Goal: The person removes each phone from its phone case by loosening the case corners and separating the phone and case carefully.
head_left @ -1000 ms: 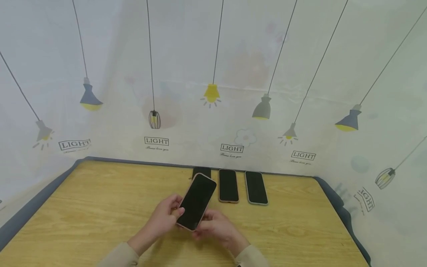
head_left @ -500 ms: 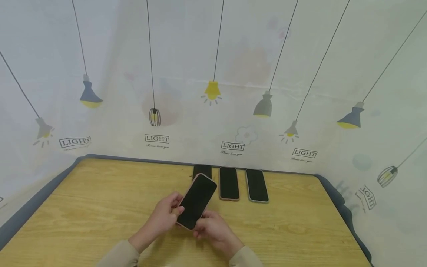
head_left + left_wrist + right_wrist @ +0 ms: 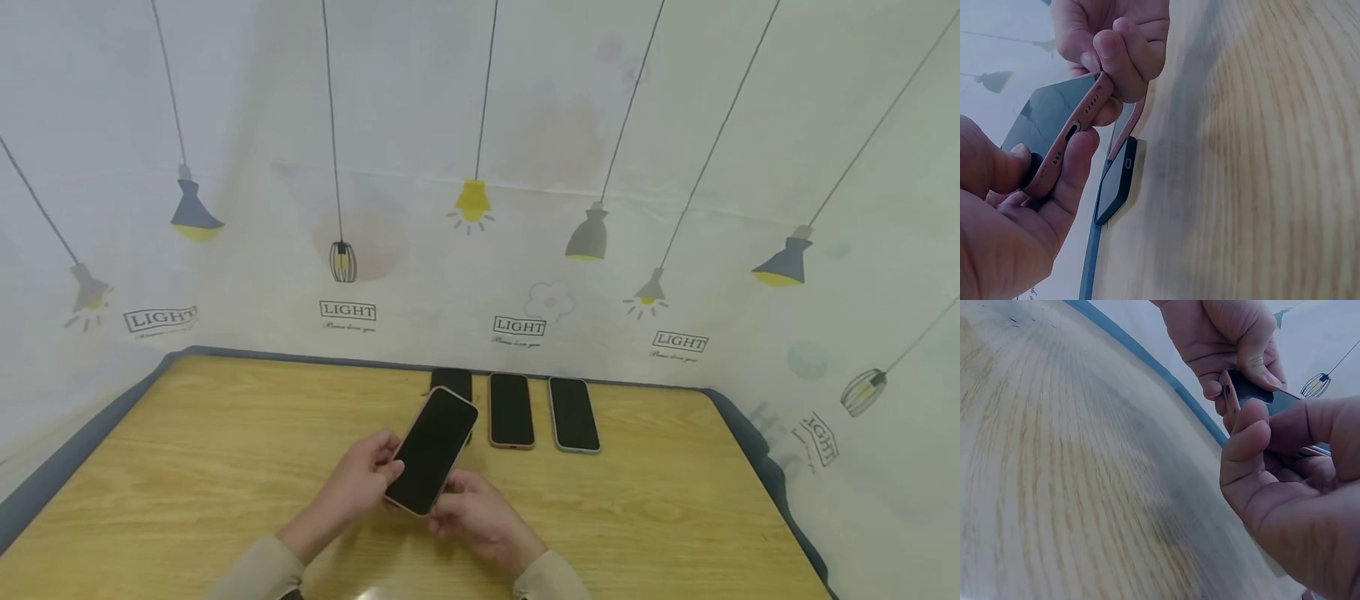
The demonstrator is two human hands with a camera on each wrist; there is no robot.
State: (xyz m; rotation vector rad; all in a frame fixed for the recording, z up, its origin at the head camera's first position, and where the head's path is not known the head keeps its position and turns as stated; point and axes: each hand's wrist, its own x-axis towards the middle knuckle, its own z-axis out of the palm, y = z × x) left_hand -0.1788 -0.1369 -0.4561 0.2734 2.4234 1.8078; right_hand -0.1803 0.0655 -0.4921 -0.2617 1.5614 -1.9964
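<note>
A phone in a pink case [image 3: 431, 450] is held tilted above the table, dark screen up. My left hand [image 3: 360, 475] grips its lower left edge, the thumb lying over the screen. My right hand [image 3: 480, 512] pinches the lower right corner between thumb and curled fingers. In the left wrist view the case's bottom edge [image 3: 1093, 102] shows holes and a charging port between the two hands. From the right wrist view, the right fingers [image 3: 1244, 447] hide much of that corner, and the left thumb [image 3: 1257, 359] presses near the opposite corner.
Along the table's [image 3: 225, 467] back edge lie a black phone [image 3: 451, 380], partly hidden by the held one, a second phone in a pink case [image 3: 512, 410], and a phone in a pale case [image 3: 574, 415]. A cloth printed with lamps [image 3: 420, 125] hangs behind.
The right thumb and fingers have moved up onto the phone's lower right corner. The held phone has shifted slightly left with both hands; the head view has shifted a little too.
</note>
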